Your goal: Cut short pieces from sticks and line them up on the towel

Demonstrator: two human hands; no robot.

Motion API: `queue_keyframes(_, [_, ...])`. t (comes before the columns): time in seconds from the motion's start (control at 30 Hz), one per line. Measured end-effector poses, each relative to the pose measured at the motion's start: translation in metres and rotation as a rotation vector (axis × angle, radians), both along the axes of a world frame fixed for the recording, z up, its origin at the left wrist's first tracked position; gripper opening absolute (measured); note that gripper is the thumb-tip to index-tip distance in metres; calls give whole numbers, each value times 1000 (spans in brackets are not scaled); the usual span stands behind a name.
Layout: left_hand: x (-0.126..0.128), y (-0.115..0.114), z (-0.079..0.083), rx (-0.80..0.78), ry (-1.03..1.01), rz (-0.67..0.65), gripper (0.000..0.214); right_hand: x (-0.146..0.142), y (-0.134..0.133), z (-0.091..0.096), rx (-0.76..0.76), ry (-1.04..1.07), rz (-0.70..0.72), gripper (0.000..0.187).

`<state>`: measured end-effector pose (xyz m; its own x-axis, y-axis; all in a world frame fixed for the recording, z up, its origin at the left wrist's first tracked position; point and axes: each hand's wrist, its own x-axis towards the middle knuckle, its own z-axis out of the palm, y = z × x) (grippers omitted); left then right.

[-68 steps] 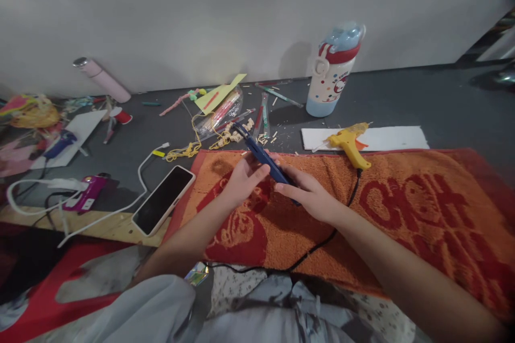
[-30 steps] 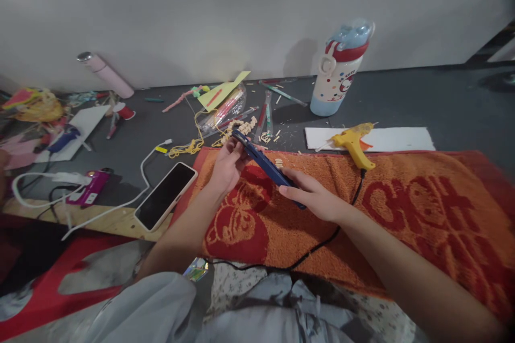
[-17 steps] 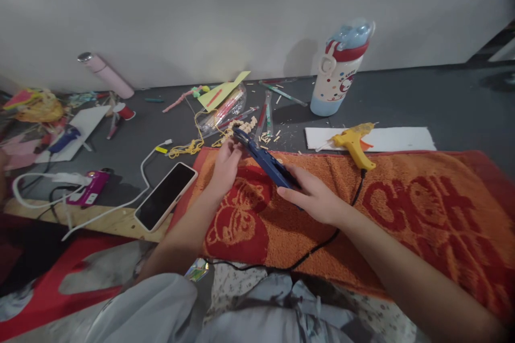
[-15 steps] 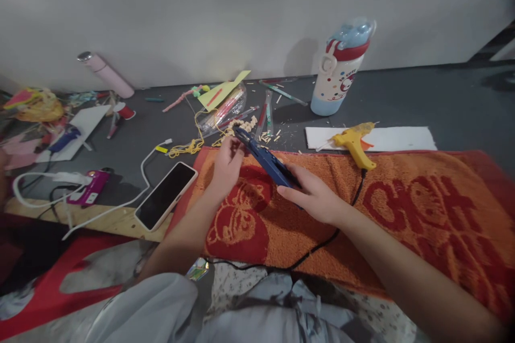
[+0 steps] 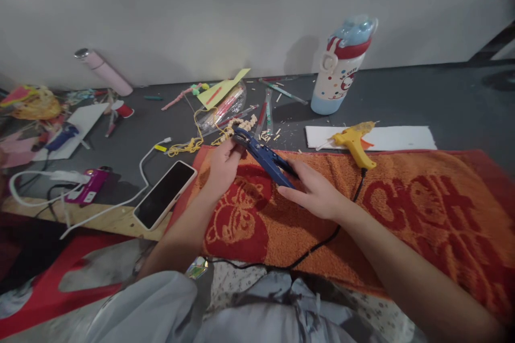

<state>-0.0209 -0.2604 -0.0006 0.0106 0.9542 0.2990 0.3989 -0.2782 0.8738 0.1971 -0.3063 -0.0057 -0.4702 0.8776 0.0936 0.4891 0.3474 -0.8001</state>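
Note:
My right hand [image 5: 311,188] is wrapped round the handles of a blue plier-like tool [image 5: 267,159], held at a slant above the orange and red towel [image 5: 306,230]. The tool's dark metal head points away to the left, and its two handles stand slightly apart. At that head, my left hand [image 5: 225,163] has its fingers pinched together; what they grip is hidden. Just beyond the head lies a row of small pale pieces [image 5: 245,124]. Short pale stick bits [image 5: 265,136] are scattered next to it on the dark table.
A yellow glue gun [image 5: 356,142] rests on a white board [image 5: 402,138], its black cord crossing the towel. Behind stands a bottle [image 5: 340,72]. To the left are a phone [image 5: 164,195], white cable [image 5: 142,169], yellow yarn [image 5: 187,147], a pink flask [image 5: 107,72] and a blue glue gun [image 5: 62,138].
The blue tool has turned slightly, showing more of its side and the gap between its handles. My left hand has shifted a little left and down; my right hand keeps its grip.

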Motion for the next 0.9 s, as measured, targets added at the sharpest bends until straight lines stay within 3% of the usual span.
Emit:
queue_keyframes(0.13, [0,0,1,-43,-57,-16,13,1,0,-3,-50,43,-7,60])
queue_keyframes(0.3, [4,-1,4,-70,-167,-73,16,1,2,-9,-322,261,-16,60])
queue_keyframes(0.43, [6,-2,7,-72,-225,-88,8,3,4,-4,-431,361,-10,56])
queue_keyframes(0.63, [7,-3,9,-92,-222,-56,11,2,5,2,-448,378,23,51])
queue_keyframes(0.8, [4,3,2,-133,-171,95,15,0,3,-4,-456,361,-42,58])
queue_keyframes(0.9, [0,7,-3,-138,-35,172,7,-1,3,-8,-376,327,-92,63])
